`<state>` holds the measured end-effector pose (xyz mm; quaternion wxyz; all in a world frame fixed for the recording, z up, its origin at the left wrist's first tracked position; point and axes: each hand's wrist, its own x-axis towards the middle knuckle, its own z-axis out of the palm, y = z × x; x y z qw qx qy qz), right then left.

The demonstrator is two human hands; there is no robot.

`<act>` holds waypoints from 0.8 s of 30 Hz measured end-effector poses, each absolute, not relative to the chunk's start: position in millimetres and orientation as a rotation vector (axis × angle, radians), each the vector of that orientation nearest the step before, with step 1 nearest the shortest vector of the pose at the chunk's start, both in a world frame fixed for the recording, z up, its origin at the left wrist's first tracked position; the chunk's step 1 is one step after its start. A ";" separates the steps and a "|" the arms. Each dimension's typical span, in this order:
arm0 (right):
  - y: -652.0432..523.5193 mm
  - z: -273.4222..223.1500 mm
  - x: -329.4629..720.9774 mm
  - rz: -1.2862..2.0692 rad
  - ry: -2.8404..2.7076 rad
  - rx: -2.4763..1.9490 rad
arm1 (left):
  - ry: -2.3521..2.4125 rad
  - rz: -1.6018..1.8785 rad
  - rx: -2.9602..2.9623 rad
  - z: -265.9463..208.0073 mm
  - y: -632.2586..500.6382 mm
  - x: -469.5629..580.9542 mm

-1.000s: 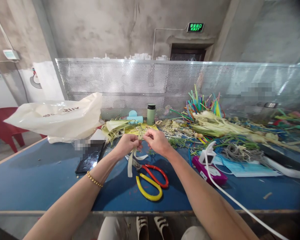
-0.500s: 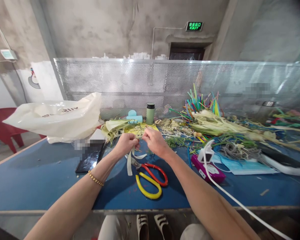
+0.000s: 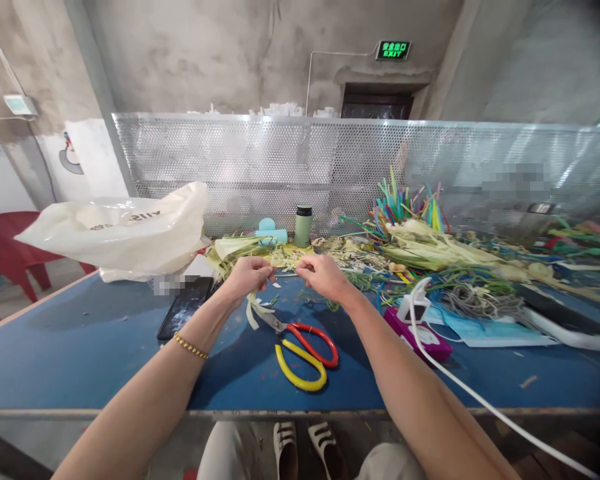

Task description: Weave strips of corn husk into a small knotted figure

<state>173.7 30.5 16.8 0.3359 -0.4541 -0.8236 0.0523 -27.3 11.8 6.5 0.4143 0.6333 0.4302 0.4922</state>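
My left hand [image 3: 251, 277] is closed in a pinch, with pale husk strips [image 3: 254, 311] hanging below its fingers over the table. My right hand [image 3: 324, 275] is also pinched, a short gap away to the right. A thin pale line shows between the two hands; what the right fingertips hold is too small to tell. Just below the hands lie scissors [image 3: 300, 353] with one red and one yellow handle, their blades pointing up and left beside the strips. Behind my left hand is a heap of pale green husks [image 3: 233, 248].
A white plastic bag [image 3: 115, 233] and a dark tablet [image 3: 187, 307] lie left. Farther back stand a green bottle [image 3: 303, 227] and a perforated metal screen [image 3: 260, 153]. Rightward are husk bundles [image 3: 430, 243], colourful stems [image 3: 405, 207], a purple power strip [image 3: 420, 337] and a white cable [image 3: 460, 387].
My hands have moved apart, the left going left and the right going right. The pale strips below my left hand have shifted left and up. The view has shifted slightly.
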 end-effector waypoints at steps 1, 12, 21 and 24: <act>30.8 16.5 174.0 0.121 -2.170 -1.200 | 1.060 1.231 1.568 4.8 13.0 -27.4; -45.3 22.7 164.1 -0.126 -2.524 -1.396 | 0.827 1.140 1.138 1.5 20.2 -36.0; -90.5 -20.8 162.4 0.065 -2.561 -1.434 | 0.784 1.074 1.092 4.0 25.3 -43.2; -74.7 -18.3 166.5 0.160 -2.564 -1.443 | 0.755 1.121 1.068 6.7 27.6 -47.6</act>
